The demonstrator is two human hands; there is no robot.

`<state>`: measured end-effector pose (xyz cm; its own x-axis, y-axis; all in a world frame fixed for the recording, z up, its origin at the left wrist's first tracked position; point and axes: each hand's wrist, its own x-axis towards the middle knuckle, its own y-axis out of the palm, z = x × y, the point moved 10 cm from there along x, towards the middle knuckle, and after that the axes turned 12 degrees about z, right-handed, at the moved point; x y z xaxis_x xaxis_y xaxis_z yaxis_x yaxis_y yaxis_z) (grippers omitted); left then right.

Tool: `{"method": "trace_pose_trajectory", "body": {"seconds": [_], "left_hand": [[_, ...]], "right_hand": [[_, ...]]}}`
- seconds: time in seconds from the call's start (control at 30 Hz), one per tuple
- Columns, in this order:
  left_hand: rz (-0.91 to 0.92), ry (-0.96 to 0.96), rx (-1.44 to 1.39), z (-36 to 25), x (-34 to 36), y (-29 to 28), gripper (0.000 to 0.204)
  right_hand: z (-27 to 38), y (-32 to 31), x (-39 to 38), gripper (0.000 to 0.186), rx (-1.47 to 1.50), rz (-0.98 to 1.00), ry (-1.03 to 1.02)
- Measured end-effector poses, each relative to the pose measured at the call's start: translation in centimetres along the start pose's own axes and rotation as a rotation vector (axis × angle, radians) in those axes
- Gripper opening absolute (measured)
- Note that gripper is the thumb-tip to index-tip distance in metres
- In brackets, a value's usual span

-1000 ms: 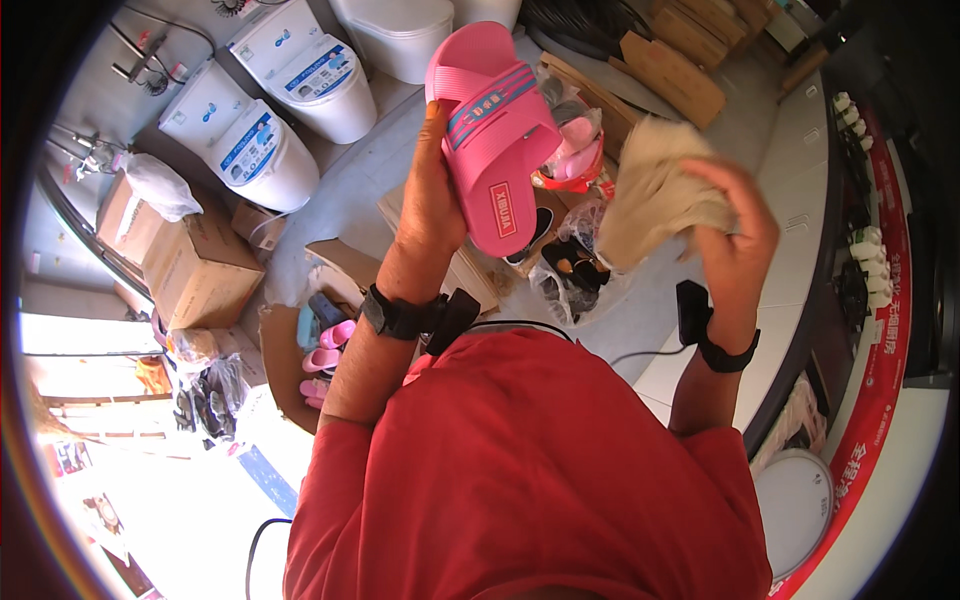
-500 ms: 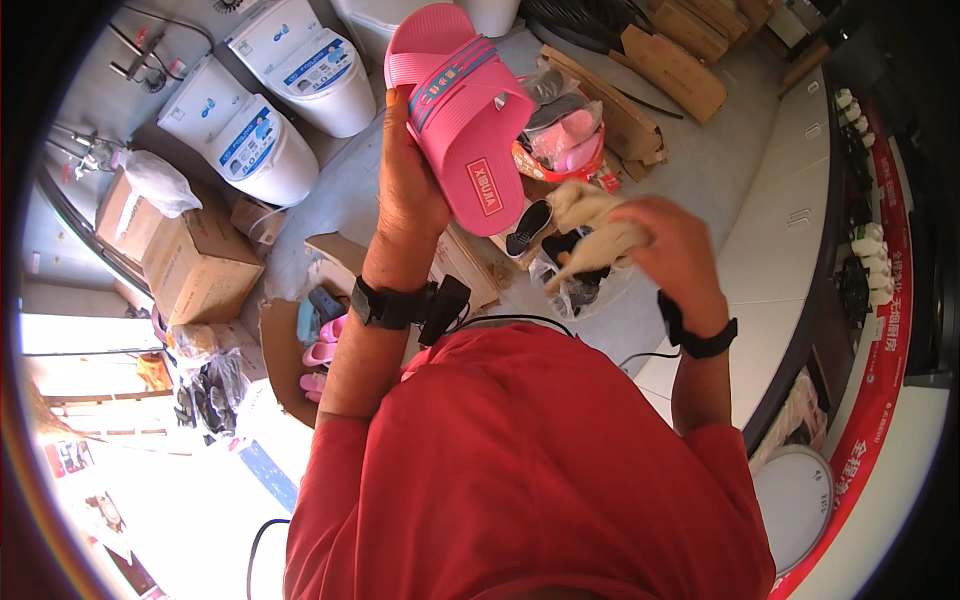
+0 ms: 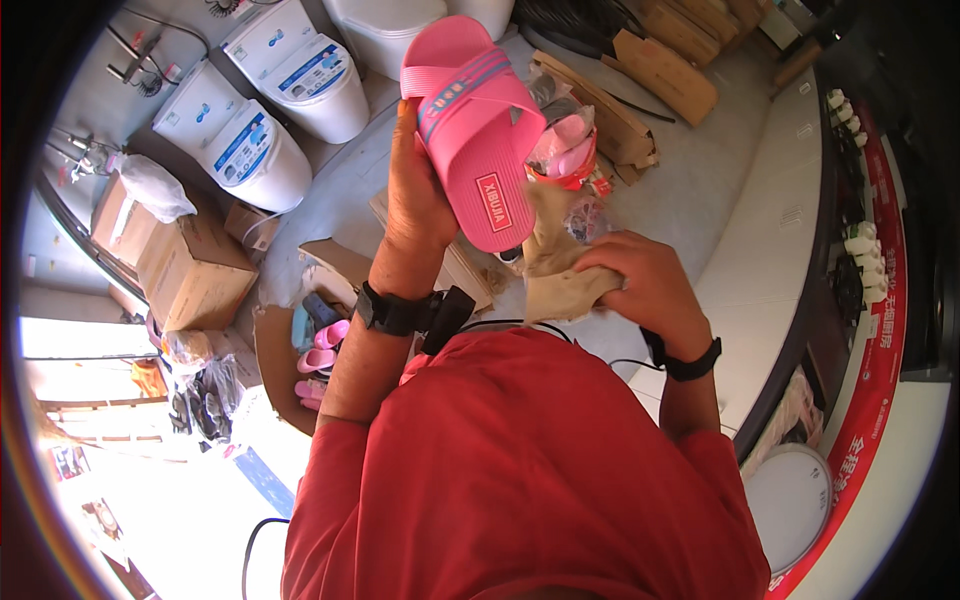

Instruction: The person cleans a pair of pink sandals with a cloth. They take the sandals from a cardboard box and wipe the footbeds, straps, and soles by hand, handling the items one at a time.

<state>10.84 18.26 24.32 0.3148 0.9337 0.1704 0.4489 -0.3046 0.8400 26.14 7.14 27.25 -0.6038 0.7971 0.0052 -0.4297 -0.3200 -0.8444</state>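
My left hand (image 3: 418, 190) grips a pink slide sandal (image 3: 470, 140) by its left edge, holding it up with the footbed facing me. Two crossed straps span the sandal, one carrying a blue-grey decorated band. Lower and to the right, my right hand (image 3: 640, 280) is closed on a beige cloth (image 3: 560, 270), which hangs in folds from the fingers. The cloth's upper end lies near the sandal's heel; whether they touch I cannot tell.
Beyond the sandal is a red bag (image 3: 572, 170) of pink and grey footwear. An open carton (image 3: 275, 350) of slippers stands at left, near stacked boxes (image 3: 195, 270) and white toilets (image 3: 265, 160). White cabinets (image 3: 765, 270) line the right.
The sandal has come slightly down and to the right with my left hand. My right hand has lowered, and the cloth now hangs more spread out below the sandal.
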Motion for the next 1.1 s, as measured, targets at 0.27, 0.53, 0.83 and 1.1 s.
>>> {"method": "trace_pose_trajectory", "body": {"seconds": [0.27, 0.53, 0.83, 1.1], "left_hand": [[0.06, -0.025, -0.022, 1.5, -0.2, 0.7, 0.053], [0.157, 0.01, 0.239, 2.5, -0.5, 1.3, 0.05], [0.095, -0.049, -0.119, 1.4, -0.7, 0.2, 0.058], [0.147, -0.25, 0.011, 6.2, -1.7, 1.5, 0.049]], "right_hand": [[-2.4, -9.9, -4.2, 0.037, 0.024, -0.717, 0.148], [6.5, -2.6, 1.7, 0.034, -0.151, -0.261, -0.243], [-5.2, -2.0, -1.1, 0.045, 0.092, -0.151, 0.368], [3.8, -10.3, -0.4, 0.042, 0.171, -0.734, -0.278]]}}
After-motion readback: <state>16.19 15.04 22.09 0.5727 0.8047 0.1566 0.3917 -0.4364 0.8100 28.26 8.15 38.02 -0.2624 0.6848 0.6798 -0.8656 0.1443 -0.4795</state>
